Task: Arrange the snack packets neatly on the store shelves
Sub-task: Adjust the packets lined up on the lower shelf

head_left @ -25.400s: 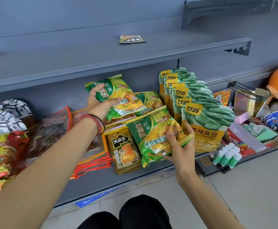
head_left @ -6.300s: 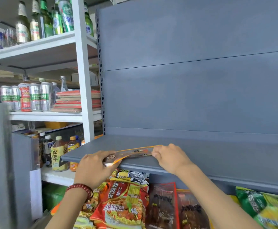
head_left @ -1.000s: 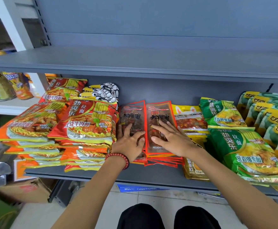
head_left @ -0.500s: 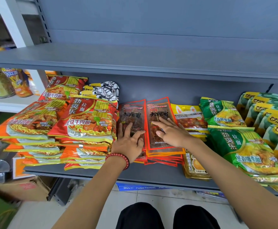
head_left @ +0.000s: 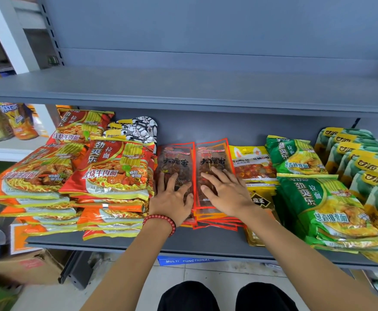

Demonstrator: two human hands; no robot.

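Head view: your left hand (head_left: 172, 198) lies flat on the left stack (head_left: 175, 158) of red-edged packets, fingers straight and spread. Your right hand (head_left: 226, 194) lies the same way on the right stack (head_left: 212, 153). Neither hand grips anything. Both stacks sit mid-way along the lower shelf (head_left: 107, 242), side by side, long edges meeting. Their near edges fan out unevenly. The left stack butts against the red noodle packs (head_left: 116, 171). The right stack lies just beside the yellow packets (head_left: 253, 164), with green noodle packs (head_left: 322, 209) beyond. A grey strip of shelf shows between the near edges and the lip. The upper shelf (head_left: 183, 86) overhangs above.
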